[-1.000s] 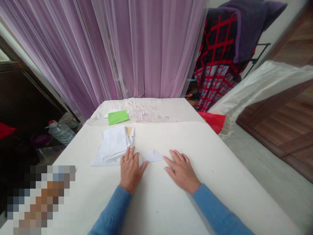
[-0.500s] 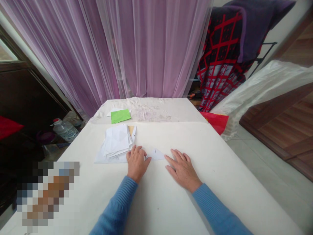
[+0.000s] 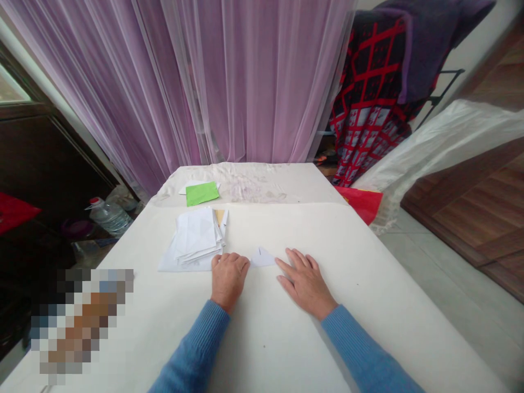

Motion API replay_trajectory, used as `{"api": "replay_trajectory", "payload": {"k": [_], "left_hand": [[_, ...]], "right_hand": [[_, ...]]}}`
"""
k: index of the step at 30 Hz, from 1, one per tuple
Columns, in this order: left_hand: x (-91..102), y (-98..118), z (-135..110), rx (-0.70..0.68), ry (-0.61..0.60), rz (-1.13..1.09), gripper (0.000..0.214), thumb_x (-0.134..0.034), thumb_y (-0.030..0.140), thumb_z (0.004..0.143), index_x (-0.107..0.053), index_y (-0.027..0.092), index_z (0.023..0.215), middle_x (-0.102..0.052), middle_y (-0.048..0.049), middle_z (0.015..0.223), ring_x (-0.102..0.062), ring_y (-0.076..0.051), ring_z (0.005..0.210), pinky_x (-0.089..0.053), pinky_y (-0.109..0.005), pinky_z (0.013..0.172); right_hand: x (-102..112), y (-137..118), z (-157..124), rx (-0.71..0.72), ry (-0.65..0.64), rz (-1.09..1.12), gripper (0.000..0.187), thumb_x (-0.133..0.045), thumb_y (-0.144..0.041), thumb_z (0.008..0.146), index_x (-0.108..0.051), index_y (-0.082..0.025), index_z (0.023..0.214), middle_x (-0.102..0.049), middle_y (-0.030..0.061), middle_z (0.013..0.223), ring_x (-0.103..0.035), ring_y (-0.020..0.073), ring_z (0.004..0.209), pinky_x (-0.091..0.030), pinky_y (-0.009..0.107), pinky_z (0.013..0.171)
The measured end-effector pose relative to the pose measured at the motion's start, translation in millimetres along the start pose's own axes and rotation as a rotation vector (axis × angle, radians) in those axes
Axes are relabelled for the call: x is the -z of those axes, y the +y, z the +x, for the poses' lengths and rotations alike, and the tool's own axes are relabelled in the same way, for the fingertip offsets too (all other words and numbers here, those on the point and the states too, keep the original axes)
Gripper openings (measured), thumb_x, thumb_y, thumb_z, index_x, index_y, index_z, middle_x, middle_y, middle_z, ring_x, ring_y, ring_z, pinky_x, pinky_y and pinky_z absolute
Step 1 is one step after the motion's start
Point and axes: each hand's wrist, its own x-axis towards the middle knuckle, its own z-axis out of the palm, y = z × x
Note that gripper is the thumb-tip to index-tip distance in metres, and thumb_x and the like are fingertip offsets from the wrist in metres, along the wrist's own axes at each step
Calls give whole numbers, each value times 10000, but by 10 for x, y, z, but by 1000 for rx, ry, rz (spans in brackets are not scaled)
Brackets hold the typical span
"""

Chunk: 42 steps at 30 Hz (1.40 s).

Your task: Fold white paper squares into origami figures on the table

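Observation:
Between my hands a small white folded paper triangle (image 3: pixel 262 257) lies flat on the table, with a short dark mark near its top. My left hand (image 3: pixel 230 275) is closed, fingers curled and thumb pressed in at the triangle's left corner; the fingertips are partly hidden. With fingers spread, my right hand (image 3: pixel 305 281) rests flat, its index fingertip touching the triangle's right corner. Just beyond my left hand sits a stack of white paper sheets (image 3: pixel 196 234), with a bit of tan showing at its right side.
The white-covered table (image 3: pixel 311 229) fills the middle. A green paper piece (image 3: pixel 202 194) lies at the far left over white paper. Purple curtains (image 3: pixel 262 82) hang behind. A plastic bottle (image 3: pixel 110 217) stands left of the table, and a red bag (image 3: pixel 362 204) is at its right edge.
My left hand has curled its spread fingers and closed at the triangle's left corner. My right hand has stayed in place.

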Motion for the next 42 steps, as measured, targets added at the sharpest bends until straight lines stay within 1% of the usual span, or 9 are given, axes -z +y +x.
{"api": "replay_trajectory", "payload": {"k": [5,10,16,21,25,35,38,42], "left_hand": [[12,-36,-38,-79,3,51,229,-498,313,947,-723,293,903,-704,-16,853,-597,-210,860,-315,-416,864],[32,-67,-102,-140,12,42,156,-575,294,909,-704,304,995,-697,-5,942,-603,-209,901,-312,-458,940],[58,-70,-94,-188,11,60,226,-604,331,881,-672,298,1094,-646,-47,1110,-572,-246,1022,-318,-501,987],[26,-51,-32,-203,11,79,293,-598,410,872,-658,291,1133,-621,-68,1128,-554,-268,1034,-336,-526,977],[7,-59,-48,-211,11,87,319,-578,425,882,-644,286,1161,-621,-74,1131,-549,-270,1042,-336,-532,983],[108,-148,-234,-241,19,105,268,-593,350,887,-644,286,1142,-631,-54,1129,-553,-248,1055,-340,-512,1000],[112,-138,-218,-247,34,108,233,-578,351,896,-658,273,1101,-636,-56,1117,-558,-244,1045,-338,-511,1000],[62,-92,-124,-249,36,104,232,-575,378,895,-662,262,1077,-635,-56,1125,-554,-249,1047,-338,-516,995]], "right_hand": [[-10,7,-6,4,8,-5,407,-478,-404,939,-552,-327,1331,-450,124,1458,-385,296,1345,-282,520,1079],[-26,10,-11,5,27,-16,397,-474,-408,942,-558,-333,1322,-461,121,1449,-393,288,1340,-287,516,1076],[-29,9,-10,8,23,-27,401,-466,-416,945,-556,-327,1324,-460,125,1449,-393,293,1339,-287,518,1072],[-27,6,-13,14,24,-30,399,-470,-401,942,-559,-323,1323,-466,124,1445,-395,292,1336,-287,519,1073],[-26,5,-15,14,38,-37,396,-470,-389,942,-563,-316,1319,-469,125,1443,-403,291,1332,-294,519,1070],[-33,7,-20,18,32,-41,393,-465,-389,943,-569,-309,1313,-467,120,1446,-400,289,1335,-293,519,1073],[-32,3,-15,15,27,-42,394,-466,-389,941,-568,-311,1313,-467,117,1448,-400,287,1334,-296,519,1071],[-24,-1,-8,9,13,-35,396,-469,-385,940,-563,-313,1318,-463,119,1450,-397,291,1338,-292,525,1071]]}}
